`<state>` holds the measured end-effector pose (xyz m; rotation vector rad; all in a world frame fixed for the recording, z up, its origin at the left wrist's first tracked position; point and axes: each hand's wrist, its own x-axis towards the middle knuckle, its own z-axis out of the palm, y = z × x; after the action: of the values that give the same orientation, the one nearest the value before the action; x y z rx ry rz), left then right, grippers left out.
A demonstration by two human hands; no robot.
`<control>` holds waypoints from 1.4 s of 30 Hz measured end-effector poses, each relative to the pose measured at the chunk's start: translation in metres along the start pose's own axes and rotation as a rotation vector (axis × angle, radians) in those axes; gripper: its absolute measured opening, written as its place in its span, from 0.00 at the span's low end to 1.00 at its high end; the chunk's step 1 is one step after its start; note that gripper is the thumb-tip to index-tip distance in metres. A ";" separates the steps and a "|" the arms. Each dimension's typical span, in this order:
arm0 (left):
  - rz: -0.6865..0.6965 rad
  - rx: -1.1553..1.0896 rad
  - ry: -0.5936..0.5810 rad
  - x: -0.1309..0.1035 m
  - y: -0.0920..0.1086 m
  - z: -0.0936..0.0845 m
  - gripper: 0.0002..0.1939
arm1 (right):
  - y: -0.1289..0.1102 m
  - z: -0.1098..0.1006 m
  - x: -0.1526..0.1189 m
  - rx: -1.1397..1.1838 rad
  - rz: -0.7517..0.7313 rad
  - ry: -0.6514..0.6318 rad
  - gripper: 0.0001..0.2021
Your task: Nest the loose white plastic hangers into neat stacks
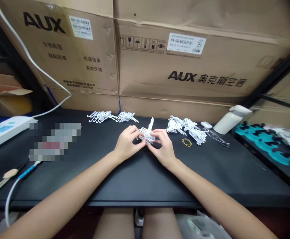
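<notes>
Left hand (127,142) and right hand (163,147), both half curled, fingertips pinching one white hook bundle (147,135), yellow rubber band (186,142) on table (145,179) toward three o'clock.

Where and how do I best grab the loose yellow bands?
Pinch the near edge of the yellow bands from above, on your own side; the right hand is closer. They look like thin loops lying flat, and white hook bundles sit just beyond, so the near edge seems freest.
</notes>
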<state>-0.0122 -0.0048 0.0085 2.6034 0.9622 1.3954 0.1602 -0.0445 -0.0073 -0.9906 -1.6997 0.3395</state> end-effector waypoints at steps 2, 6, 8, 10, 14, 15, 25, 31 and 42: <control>-0.020 0.010 -0.014 0.000 0.000 0.000 0.04 | 0.001 0.001 -0.001 -0.038 -0.027 -0.030 0.11; -0.055 0.055 -0.051 0.000 0.002 0.001 0.05 | 0.003 0.004 -0.003 -0.106 -0.078 -0.096 0.11; -0.070 0.077 -0.065 0.000 0.003 0.001 0.04 | 0.003 0.005 -0.003 -0.133 -0.095 -0.113 0.11; -0.065 0.100 -0.069 0.000 0.003 0.000 0.05 | 0.002 0.006 -0.003 -0.144 -0.097 -0.117 0.11; -0.018 0.193 -0.042 0.001 0.003 -0.001 0.07 | 0.002 0.009 -0.002 -0.126 -0.074 -0.117 0.11; -0.011 0.214 -0.034 0.002 0.003 -0.001 0.07 | 0.002 0.010 -0.002 -0.122 -0.071 -0.120 0.11; -0.144 0.138 -0.025 0.001 -0.001 0.000 0.06 | 0.003 0.011 -0.002 -0.126 -0.067 -0.133 0.12; -0.139 0.076 -0.066 0.002 -0.004 0.000 0.05 | 0.002 0.008 -0.001 -0.061 -0.014 -0.099 0.13; -0.111 -0.098 -0.086 0.004 -0.004 -0.001 0.06 | 0.000 0.007 -0.002 0.014 0.041 -0.057 0.14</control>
<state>-0.0134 0.0002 0.0103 2.4764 0.9837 1.2613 0.1542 -0.0444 -0.0109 -1.0145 -1.7280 0.4095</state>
